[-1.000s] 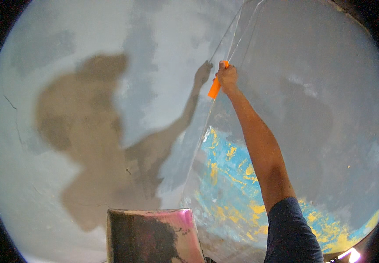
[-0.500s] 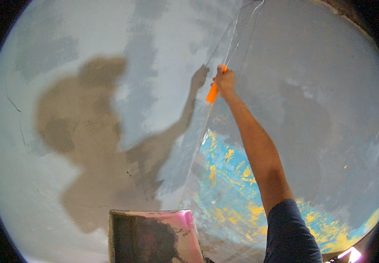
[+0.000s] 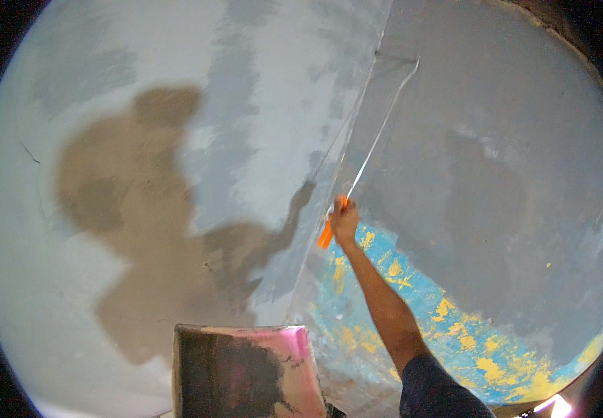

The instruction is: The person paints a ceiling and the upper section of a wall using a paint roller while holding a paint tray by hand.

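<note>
My right hand is closed round the orange handle of a paint roller. The roller's thin metal rod slants up to the right. Its narrow grey head lies against the grey wall, just right of the corner line. Low in the middle of the view is a paint tray, dark inside, with a pink-stained right side. Whatever holds up the tray is hidden, and my left hand does not show.
The paler wall on the left meets the grey one at a slanting corner. Blue and yellow patches cover the lower right wall. My shadow falls on the left wall. A bright lamp glows at the lower right edge.
My right hand has come down along the corner with the roller, bringing its head into view from the top edge. The paint tray has risen slightly in view.
</note>
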Motion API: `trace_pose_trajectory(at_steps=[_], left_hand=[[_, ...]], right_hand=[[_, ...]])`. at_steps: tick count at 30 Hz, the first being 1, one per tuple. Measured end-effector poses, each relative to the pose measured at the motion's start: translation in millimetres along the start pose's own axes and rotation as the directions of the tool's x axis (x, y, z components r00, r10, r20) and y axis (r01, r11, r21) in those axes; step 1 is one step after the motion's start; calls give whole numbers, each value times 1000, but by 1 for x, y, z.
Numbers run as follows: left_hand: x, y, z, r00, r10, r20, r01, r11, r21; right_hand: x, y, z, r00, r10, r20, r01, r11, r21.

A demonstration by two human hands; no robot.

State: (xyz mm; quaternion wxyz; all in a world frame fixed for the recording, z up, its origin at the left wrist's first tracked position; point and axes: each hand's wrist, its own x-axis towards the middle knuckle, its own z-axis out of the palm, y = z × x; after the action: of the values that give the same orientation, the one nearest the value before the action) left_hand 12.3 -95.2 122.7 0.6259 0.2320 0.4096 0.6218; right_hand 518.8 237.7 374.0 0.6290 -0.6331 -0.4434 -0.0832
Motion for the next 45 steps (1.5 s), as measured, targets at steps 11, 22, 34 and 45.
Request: trace_pose_trajectory(at_steps=[11, 22, 34, 45], left_hand=[[16, -34, -26, 992, -94, -81, 89, 994, -67], [1, -31, -22, 977, 214, 24, -193, 821, 537], [6, -20, -21, 993, 96, 71, -110, 966, 233], [6, -14, -26, 985, -132, -112, 89, 940, -329]], right_hand=[[-106, 52, -7, 971, 82, -222, -103, 991, -86], [145, -156, -17, 899, -220, -379, 164, 971, -176], [-61, 31, 3, 971, -84, -223, 61, 992, -107], [-336, 186, -28, 777, 629, 37, -630, 776, 25]])
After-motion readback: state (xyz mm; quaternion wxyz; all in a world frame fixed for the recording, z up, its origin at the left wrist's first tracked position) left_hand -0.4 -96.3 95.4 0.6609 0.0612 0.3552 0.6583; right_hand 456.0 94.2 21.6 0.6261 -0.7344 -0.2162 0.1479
